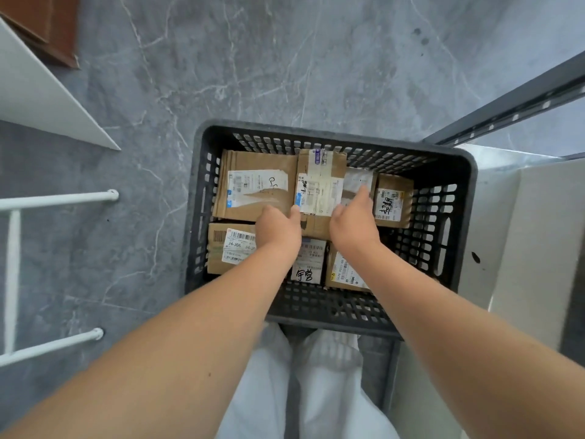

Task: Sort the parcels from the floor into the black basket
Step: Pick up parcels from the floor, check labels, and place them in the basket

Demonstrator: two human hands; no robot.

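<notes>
A black basket with perforated walls stands on the grey floor in front of me and holds several cardboard parcels with white labels. Both my arms reach down into it. My left hand and my right hand hold the near end of a taped cardboard parcel at the middle back, one hand on each side, thumbs on top. A wide flat parcel lies to its left and a small labelled box to its right. Three more parcels lie along the near wall, partly hidden by my forearms.
Grey marble-patterned floor surrounds the basket. A white rack with round bars stands at the left. A white panel and brown board lie at the top left. A dark metal frame and pale surface are at the right.
</notes>
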